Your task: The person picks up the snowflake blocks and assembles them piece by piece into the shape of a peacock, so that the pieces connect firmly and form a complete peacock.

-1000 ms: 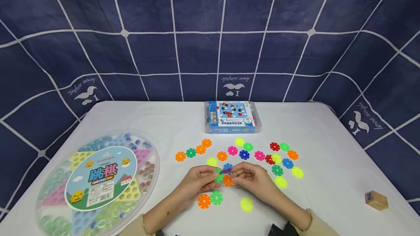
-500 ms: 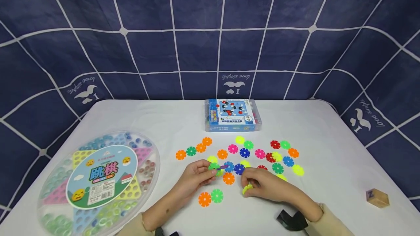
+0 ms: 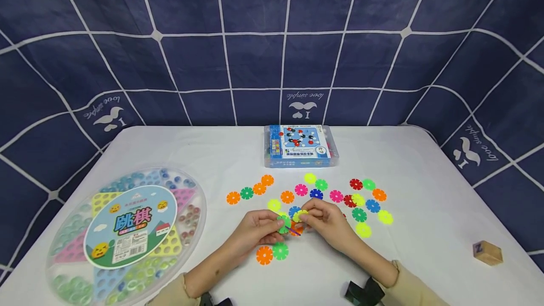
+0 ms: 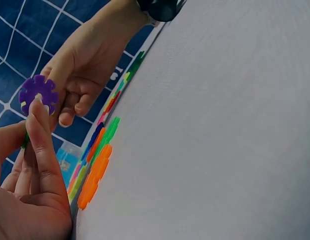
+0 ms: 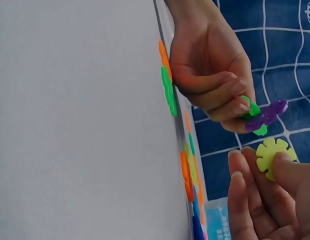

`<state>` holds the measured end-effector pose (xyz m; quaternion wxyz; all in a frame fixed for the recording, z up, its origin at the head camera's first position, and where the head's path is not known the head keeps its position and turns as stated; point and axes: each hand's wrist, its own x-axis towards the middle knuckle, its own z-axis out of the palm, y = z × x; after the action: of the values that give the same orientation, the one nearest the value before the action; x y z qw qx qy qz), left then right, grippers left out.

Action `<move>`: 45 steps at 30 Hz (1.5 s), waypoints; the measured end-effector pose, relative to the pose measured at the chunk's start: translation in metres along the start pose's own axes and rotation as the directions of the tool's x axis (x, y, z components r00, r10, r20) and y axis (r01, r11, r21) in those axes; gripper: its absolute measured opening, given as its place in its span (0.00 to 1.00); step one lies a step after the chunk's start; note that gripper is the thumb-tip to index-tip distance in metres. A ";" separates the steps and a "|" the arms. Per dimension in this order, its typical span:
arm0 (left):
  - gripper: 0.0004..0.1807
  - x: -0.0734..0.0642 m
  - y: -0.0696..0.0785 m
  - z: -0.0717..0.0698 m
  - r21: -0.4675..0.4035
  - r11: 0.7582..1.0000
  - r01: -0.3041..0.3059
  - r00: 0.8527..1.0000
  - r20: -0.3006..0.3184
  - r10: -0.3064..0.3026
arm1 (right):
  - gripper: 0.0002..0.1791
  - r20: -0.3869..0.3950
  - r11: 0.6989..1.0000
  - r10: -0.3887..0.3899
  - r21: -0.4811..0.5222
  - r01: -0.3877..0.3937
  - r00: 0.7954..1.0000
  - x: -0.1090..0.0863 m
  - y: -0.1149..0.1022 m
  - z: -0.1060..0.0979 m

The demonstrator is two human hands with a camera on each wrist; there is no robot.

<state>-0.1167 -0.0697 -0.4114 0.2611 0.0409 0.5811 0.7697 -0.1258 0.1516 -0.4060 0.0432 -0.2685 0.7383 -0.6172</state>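
Pinching a green snowflake disc (image 3: 284,224) between thumb and fingers, the left hand (image 3: 258,228) hides part of it; a purple snowflake disc (image 5: 267,115) crosses the green one, seemingly slotted into it, though the overlap makes the joint hard to see. The right hand (image 3: 330,225) grips a yellow snowflake disc (image 5: 269,154) by thumb and finger, near the purple one but apart from it, with the thumb covering part of its face. All three are held above the middle of the table, partly blocking an orange snowflake disc (image 3: 296,229) and a blue snowflake disc (image 3: 293,210) from the head view. The beige sleeves (image 3: 418,284) and the black device (image 3: 364,293) at the right wrist run toward or past the bottom edge. On the left, a round Chinese checkers set (image 3: 203,211) bears a label reading 跳棋; its finer print and barcode are too small to read. Upside-down characters on the molecular model box (image 3: 301,146) are likewise illegible, and the dark mark on the wooden block (image 3: 488,253) cannot be made out for certain. White cloth covers the table (image 3: 425,164); behind hangs a navy curtain (image 3: 255,65) with white grid lines and inverted "I love simple" print.
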 end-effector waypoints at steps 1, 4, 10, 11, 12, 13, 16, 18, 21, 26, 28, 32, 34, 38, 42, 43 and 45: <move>0.10 0.000 0.000 0.000 0.001 1.000 0.001 1.000 0.005 -0.001 | 0.04 -0.008 1.000 -0.004 0.005 0.004 1.000 0.000 0.001 0.001; 0.11 0.001 -0.001 0.000 -0.001 1.000 0.002 1.000 0.011 -0.002 | 0.03 -0.025 0.999 -0.018 0.033 0.019 1.000 0.000 0.003 0.005; 0.12 0.000 -0.001 0.001 -0.010 1.000 0.009 1.000 0.003 -0.009 | 0.03 -0.034 0.997 0.005 0.077 -0.002 0.999 -0.001 0.003 0.010; 0.11 0.000 0.000 0.001 -0.015 1.000 0.012 1.000 0.003 -0.012 | 0.02 -0.034 0.998 0.006 0.068 -0.003 0.999 -0.001 0.002 0.011; 0.11 0.000 0.000 0.002 -0.020 1.000 0.014 1.000 0.002 -0.014 | 0.01 -0.038 0.999 0.007 0.046 -0.005 0.999 -0.002 0.000 0.012; 0.11 -0.001 0.000 0.002 -0.021 1.000 0.016 1.000 0.001 -0.016 | 0.01 -0.040 1.000 0.005 0.024 -0.004 0.999 -0.002 -0.002 0.013; 0.10 -0.002 0.001 0.003 -0.012 1.000 0.020 1.000 -0.007 -0.020 | 0.04 -0.059 0.999 -0.006 -0.037 0.004 0.998 -0.003 -0.009 0.017; 0.09 -0.003 0.002 0.003 -0.004 1.000 0.021 1.000 -0.015 -0.021 | 0.05 -0.080 0.998 -0.021 -0.068 0.016 0.997 -0.003 -0.010 0.020; 0.07 -0.003 0.002 0.004 -0.007 1.000 0.022 0.999 -0.023 -0.022 | 0.05 -0.096 0.993 -0.077 -0.101 0.067 0.992 -0.004 -0.006 0.023; 0.06 -0.002 0.001 0.004 -0.038 0.999 0.030 1.000 -0.007 -0.030 | 0.05 -0.118 0.981 -0.160 -0.129 0.145 0.980 -0.006 0.005 0.026; 0.06 -0.002 0.001 0.003 -0.046 0.999 0.030 1.000 -0.004 -0.030 | 0.04 -0.127 0.981 -0.167 -0.124 0.151 0.978 -0.006 0.007 0.027; 0.05 -0.002 0.002 0.002 -0.044 0.999 0.029 1.000 -0.007 -0.029 | 0.04 -0.125 0.983 -0.156 -0.115 0.142 0.980 -0.006 0.007 0.028; 0.05 -0.002 0.003 0.002 -0.040 0.999 0.033 0.999 -0.006 -0.033 | 0.04 -0.119 0.985 -0.145 -0.109 0.132 0.982 -0.005 0.006 0.028; 0.06 -0.002 0.005 0.000 -0.037 0.999 0.023 1.000 -0.001 -0.023 | 0.04 -0.091 0.989 -0.108 -0.115 0.098 0.990 -0.005 0.003 0.025; 0.07 -0.002 0.008 -0.005 -0.044 0.998 -0.046 0.998 -0.048 0.044 | 0.12 -0.108 0.981 -0.071 -0.190 0.049 0.992 -0.001 0.004 0.017; 0.07 -0.001 0.008 -0.006 -0.045 0.997 -0.063 0.996 -0.062 0.060 | 0.13 -0.106 0.973 -0.061 -0.229 0.035 0.993 0.000 0.005 0.015; 0.07 0.000 0.008 -0.007 -0.051 0.995 -0.080 0.993 -0.088 0.076 | 0.12 -0.083 0.948 -0.028 -0.319 0.000 0.996 0.001 0.007 0.012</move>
<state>-0.1218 -0.0776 -0.4062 0.2067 0.0235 0.5687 0.7958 -0.1243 0.1408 -0.4155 -0.0368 -0.2503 0.8275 -0.5013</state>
